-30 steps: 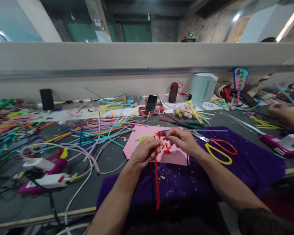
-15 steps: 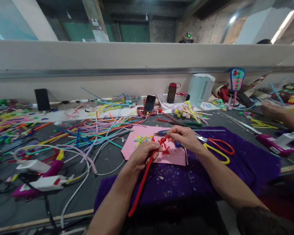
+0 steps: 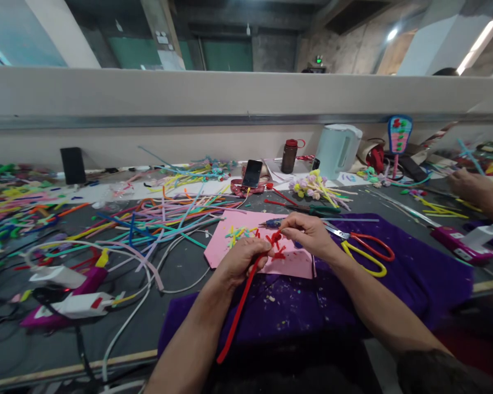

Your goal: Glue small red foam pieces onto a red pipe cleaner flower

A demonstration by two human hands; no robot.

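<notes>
My left hand (image 3: pixel 246 259) is closed around a red pipe cleaner (image 3: pixel 239 318), whose long tail hangs down toward my lap. At its upper end the red fuzzy stem is bent into a small twisted shape, and my right hand (image 3: pixel 304 232) pinches that end between thumb and fingers. Beneath both hands lies a pink sheet (image 3: pixel 217 247) with small red, yellow and teal clippings on it. Scissors (image 3: pixel 367 245) with one red and one yellow handle rest just right of my right hand. A dark blue tool (image 3: pixel 272 222) lies behind the fingers, partly hidden.
Purple cloth (image 3: pixel 419 262) covers the table's front. Loose coloured pipe cleaners (image 3: pixel 168 219) and cables spread left, near power strips (image 3: pixel 66 309). Behind stand a phone (image 3: pixel 251 173), a bottle (image 3: pixel 290 156) and a kettle (image 3: pixel 337 150). Another person's hand (image 3: pixel 468 186) is at far right.
My fingers have shifted slightly around the twisted end of the red pipe cleaner, both hands keeping their grip. The other person's hand has moved a little at the right.
</notes>
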